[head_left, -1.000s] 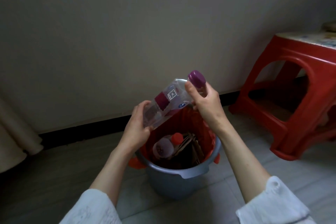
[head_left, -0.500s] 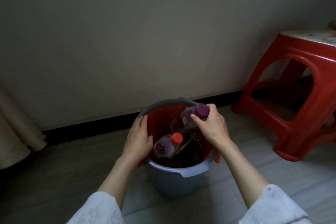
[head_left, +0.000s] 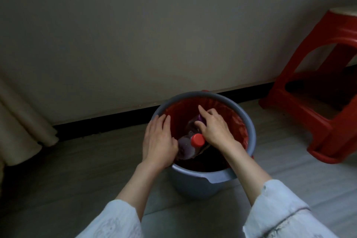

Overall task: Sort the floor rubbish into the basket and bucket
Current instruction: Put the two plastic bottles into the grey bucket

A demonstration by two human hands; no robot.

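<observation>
Grey bucket (head_left: 201, 181) with red liner (head_left: 238, 127) on the floor by the wall. Right hand (head_left: 215, 129) reaches inside, thumb and curled fingers pinching the purple-capped bottle (head_left: 191, 126) at its cap end, index finger pointing straight out past it; bottle is tilted inside the bucket, body running down from the fingers. Left hand (head_left: 158, 139) lies flat on the near-left rim, fingers straight and close together, gripping nothing. Red-capped bottle (head_left: 188, 147) lies in the bucket between both hands, just under the right thumb. Red stool (head_left: 318, 91) well right.
</observation>
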